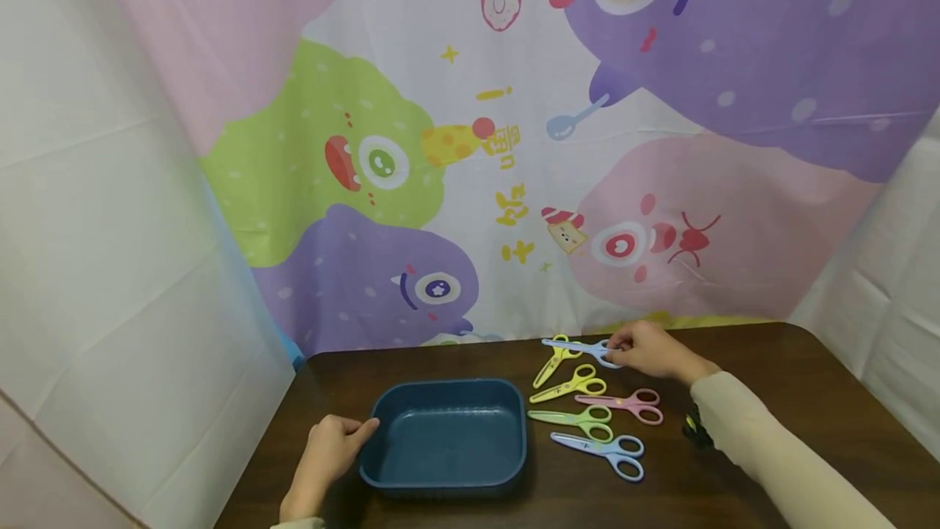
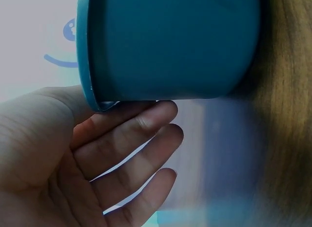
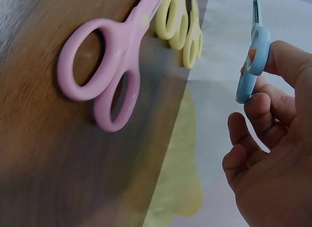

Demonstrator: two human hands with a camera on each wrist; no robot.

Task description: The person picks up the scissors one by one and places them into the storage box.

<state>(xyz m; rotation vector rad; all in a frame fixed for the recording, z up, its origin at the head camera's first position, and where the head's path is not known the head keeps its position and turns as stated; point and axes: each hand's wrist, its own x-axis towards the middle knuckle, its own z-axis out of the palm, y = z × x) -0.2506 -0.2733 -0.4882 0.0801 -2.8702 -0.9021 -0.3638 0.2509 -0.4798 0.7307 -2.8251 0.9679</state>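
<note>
At the table's left, my left hand (image 1: 328, 451) grips the side of a dark teal plastic basin (image 1: 443, 486). In the left wrist view the thumb goes over the basin's rim (image 2: 84, 46) while the fingers (image 2: 129, 149) lie along its outer wall. My right hand (image 1: 649, 349) pinches light blue scissors (image 1: 569, 344) by the handle near the far edge. The right wrist view shows that handle (image 3: 261, 51) between thumb and fingertips, raised off the table, the other fingers loosely curled. Its blades point left, over yellow scissors (image 1: 547, 370) in the head view.
Right of the basin lie a second yellow pair of scissors (image 1: 565, 388), a pink pair (image 1: 624, 402), a green pair (image 1: 576, 419) and another blue pair (image 1: 598, 446). A cartoon-print curtain (image 1: 514, 300) hangs behind the brown table (image 1: 705, 480).
</note>
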